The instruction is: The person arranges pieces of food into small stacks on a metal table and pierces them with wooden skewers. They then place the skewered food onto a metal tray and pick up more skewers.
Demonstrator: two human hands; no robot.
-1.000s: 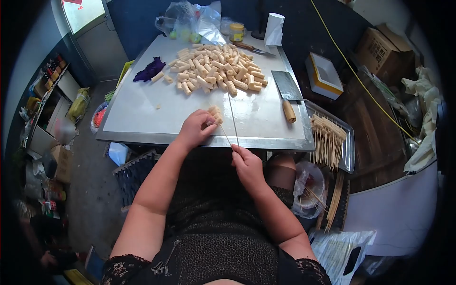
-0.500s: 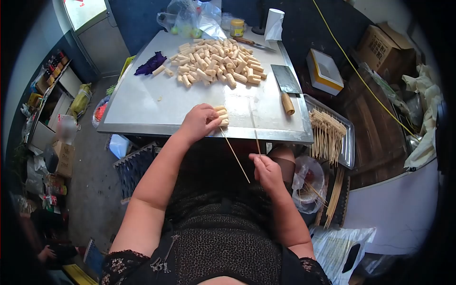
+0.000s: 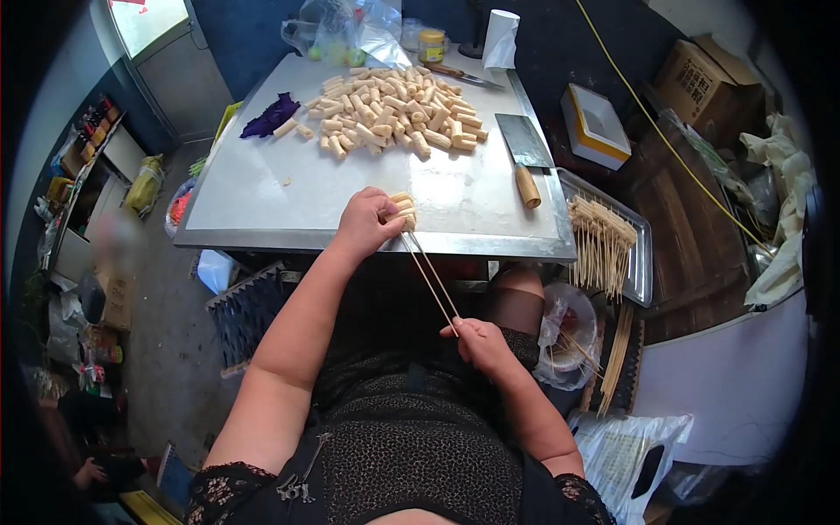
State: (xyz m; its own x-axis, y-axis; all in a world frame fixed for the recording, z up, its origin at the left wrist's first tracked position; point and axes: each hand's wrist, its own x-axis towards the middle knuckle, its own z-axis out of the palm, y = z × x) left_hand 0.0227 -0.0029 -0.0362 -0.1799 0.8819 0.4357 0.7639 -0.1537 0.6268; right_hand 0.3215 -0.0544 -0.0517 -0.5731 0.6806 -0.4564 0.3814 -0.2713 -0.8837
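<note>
At the table's front edge my left hand (image 3: 366,220) grips a small row of pale cylindrical food pieces (image 3: 402,210), pressing them together on the table top. Two thin wooden skewers (image 3: 430,278) run from the near side of these pieces toward my lap, close together. Over my lap, my right hand (image 3: 481,342) is closed on the lower end of a skewer; whether it touches both is hard to tell. Farther back lies a large heap of similar pale pieces (image 3: 394,109).
A cleaver (image 3: 525,144) lies on the table's right side, with a knife (image 3: 464,76) behind it. At the right, a metal tray (image 3: 643,254) holds skewered pieces (image 3: 602,232). Loose skewers (image 3: 619,359) lie below it, beside a plastic-lined bowl (image 3: 569,337). A purple cloth (image 3: 271,116) lies left of the heap.
My right hand has moved slightly left and down. Its skewer has swung left, from apart and upright to beside the other one, its tip now at the pieces. My left hand keeps its grip.
</note>
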